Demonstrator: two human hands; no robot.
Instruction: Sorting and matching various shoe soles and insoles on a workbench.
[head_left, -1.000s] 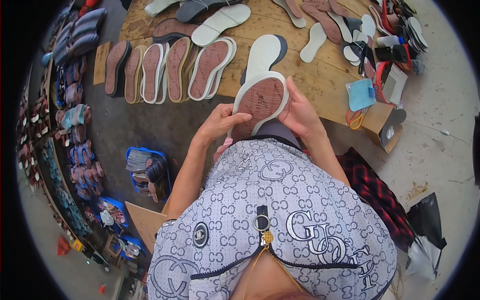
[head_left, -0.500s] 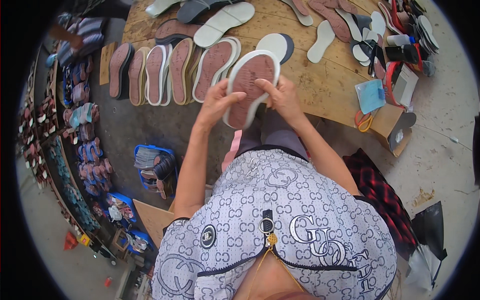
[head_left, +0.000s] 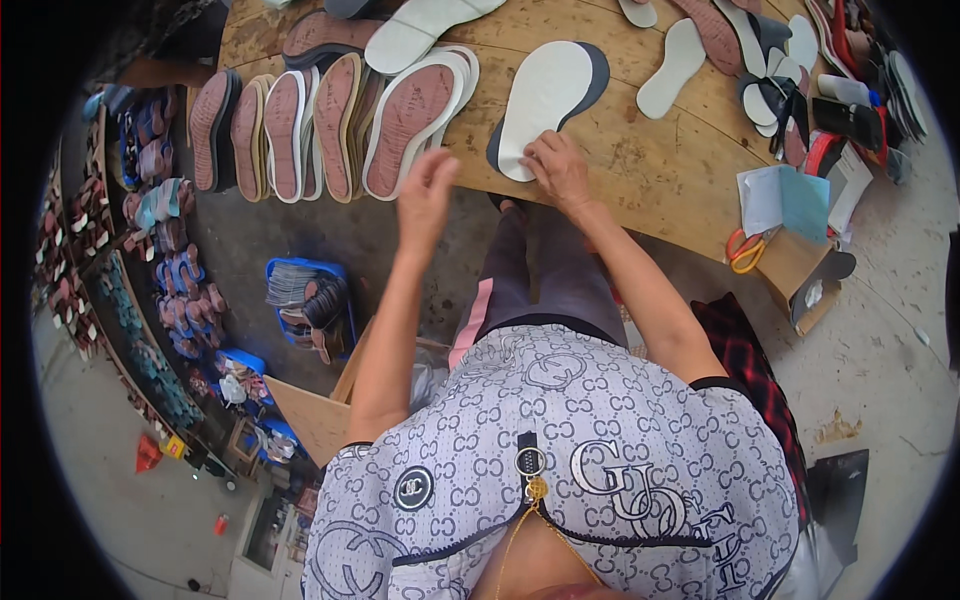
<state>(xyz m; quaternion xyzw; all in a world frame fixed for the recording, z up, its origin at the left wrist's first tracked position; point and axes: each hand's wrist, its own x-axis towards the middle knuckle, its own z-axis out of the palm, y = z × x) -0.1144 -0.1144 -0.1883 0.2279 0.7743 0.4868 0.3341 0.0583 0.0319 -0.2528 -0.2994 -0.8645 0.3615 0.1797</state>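
On the wooden table (head_left: 640, 180) lies a white insole (head_left: 545, 85) on top of a dark grey sole (head_left: 592, 85) that shows along its edges. My right hand (head_left: 560, 170) has its fingertips bunched together on the narrow near end of the white insole. My left hand (head_left: 427, 195) is raised off the table's front edge, fingers loosely bent, holding nothing. Closest to it is a pink-topped sole with a white rim (head_left: 410, 115), at the right end of a row of stacked soles. Other pink-topped soles (head_left: 340, 120) stand farther left in that row.
Orange-handled scissors (head_left: 745, 252) and a cardboard box (head_left: 800, 275) sit at the table's right corner. Loose insoles (head_left: 672, 68) lie toward the back. A blue basket of sandal parts (head_left: 310, 310) stands on the floor; loaded shelves (head_left: 130, 330) line the left.
The white-rimmed pink sole has left both hands. My left hand is now empty beside the row; my right hand has come down onto the white insole. The view has shifted slightly.
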